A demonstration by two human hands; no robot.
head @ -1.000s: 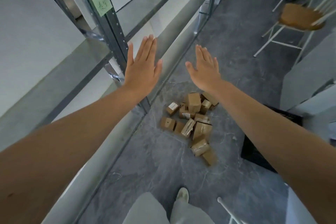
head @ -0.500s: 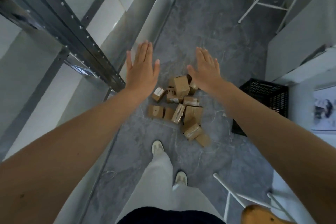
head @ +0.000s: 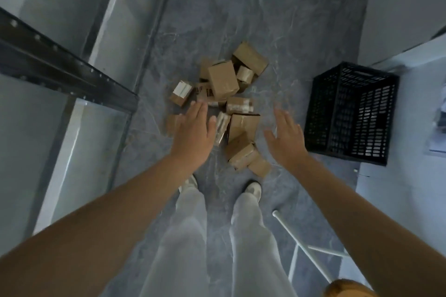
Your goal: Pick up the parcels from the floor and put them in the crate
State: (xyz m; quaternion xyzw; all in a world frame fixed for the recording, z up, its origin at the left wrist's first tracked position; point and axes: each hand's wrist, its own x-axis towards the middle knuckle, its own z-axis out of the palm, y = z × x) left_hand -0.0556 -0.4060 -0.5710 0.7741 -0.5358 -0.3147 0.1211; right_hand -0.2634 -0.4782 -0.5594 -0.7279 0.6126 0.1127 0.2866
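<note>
Several small brown cardboard parcels lie in a loose heap on the grey floor just ahead of my feet. A black plastic crate stands to the right of the heap. My left hand hovers over the heap's left side, fingers straight, holding nothing, and hides part of one parcel. My right hand hangs between the heap and the crate, fingers spread and empty. Neither hand touches a parcel.
A metal shelving rack with a dark upright runs along the left. A white-legged chair with a wooden seat stands at the lower right. A pale cabinet rises behind the crate. My feet stand right behind the heap.
The view has tipped down and closed in on the parcels. Both hands have dropped lower over the heap, still open. The crate now shows in full at the right.
</note>
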